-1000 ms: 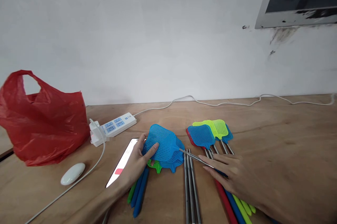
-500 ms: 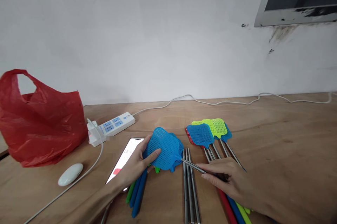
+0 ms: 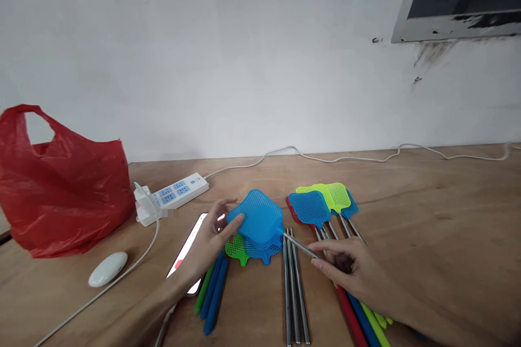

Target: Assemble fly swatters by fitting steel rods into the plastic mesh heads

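My left hand point(image 3: 215, 233) pinches the left edge of a blue fly swatter head point(image 3: 257, 216), thumb on top. Between the fingers of my right hand point(image 3: 345, 265) is a thin metal rod point(image 3: 301, 245), whose tip meets the neck of that head. Beneath the held head lie another blue swatter head point(image 3: 264, 252) and a green one point(image 3: 237, 249). Several loose metal rods point(image 3: 293, 287) lie upright in view between my hands. Blue and green handle grips point(image 3: 215, 298) rest below my left hand. Under my right forearm are swatters with rods and coloured handles point(image 3: 350, 309).
Fanned swatter heads point(image 3: 310, 208) in blue, yellow-green and red lie at the right. A lit phone point(image 3: 195, 284) lies under my left wrist. Further left are a white power strip point(image 3: 191, 187), a white mouse-shaped object point(image 3: 108, 269), a cable and a red plastic bag point(image 3: 69, 195).
The blue head has tilted and shifted slightly up and right, showing more of the heads below. The rod tip has come up against its neck. My left fingers have loosened and moved left.
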### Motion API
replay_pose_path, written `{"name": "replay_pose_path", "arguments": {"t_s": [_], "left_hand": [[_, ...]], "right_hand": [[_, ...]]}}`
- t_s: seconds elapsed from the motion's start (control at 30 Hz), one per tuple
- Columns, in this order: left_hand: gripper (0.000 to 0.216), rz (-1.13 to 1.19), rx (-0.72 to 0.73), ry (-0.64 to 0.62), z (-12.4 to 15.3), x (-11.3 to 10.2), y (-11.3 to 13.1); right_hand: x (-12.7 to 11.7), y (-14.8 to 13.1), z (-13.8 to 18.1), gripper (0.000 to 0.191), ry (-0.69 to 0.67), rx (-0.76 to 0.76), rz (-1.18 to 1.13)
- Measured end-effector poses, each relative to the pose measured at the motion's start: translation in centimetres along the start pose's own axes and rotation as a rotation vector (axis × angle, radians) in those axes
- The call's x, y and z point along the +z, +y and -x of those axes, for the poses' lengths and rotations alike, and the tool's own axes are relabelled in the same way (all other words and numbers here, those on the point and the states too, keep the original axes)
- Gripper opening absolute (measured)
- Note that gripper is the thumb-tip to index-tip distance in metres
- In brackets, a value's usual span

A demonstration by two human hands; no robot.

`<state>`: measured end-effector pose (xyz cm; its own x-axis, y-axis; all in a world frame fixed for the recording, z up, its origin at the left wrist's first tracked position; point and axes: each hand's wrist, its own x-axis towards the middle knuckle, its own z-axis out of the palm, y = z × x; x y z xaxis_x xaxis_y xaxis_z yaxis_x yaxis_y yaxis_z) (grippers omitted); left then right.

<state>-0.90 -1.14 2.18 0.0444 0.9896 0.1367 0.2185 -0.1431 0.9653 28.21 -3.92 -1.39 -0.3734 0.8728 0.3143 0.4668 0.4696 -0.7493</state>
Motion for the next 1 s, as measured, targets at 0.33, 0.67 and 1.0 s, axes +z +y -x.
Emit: {"name": "replay_pose_path", "arguments": {"t_s": [0.33, 0.67, 1.0], "left_hand": [[0.028, -0.282, 0.164, -0.035, 0.2, -0.2, -1.5], [0.017, -0.571, 0.349, -0.148, 0.5, -0.1, -1.6], [0.017, -0.587, 0.357, -0.202, 0.7, 0.3, -1.3]], "right_hand": [[-0.4, 0.9, -0.2, 0.032, 0.079, 0.26, -0.201], [-0.8, -0.3, 0.0, 0.018, 0.15, -0.043, 0.239], [-0.5, 0.0, -0.2, 0.017, -0.013, -0.102, 0.503]]}}
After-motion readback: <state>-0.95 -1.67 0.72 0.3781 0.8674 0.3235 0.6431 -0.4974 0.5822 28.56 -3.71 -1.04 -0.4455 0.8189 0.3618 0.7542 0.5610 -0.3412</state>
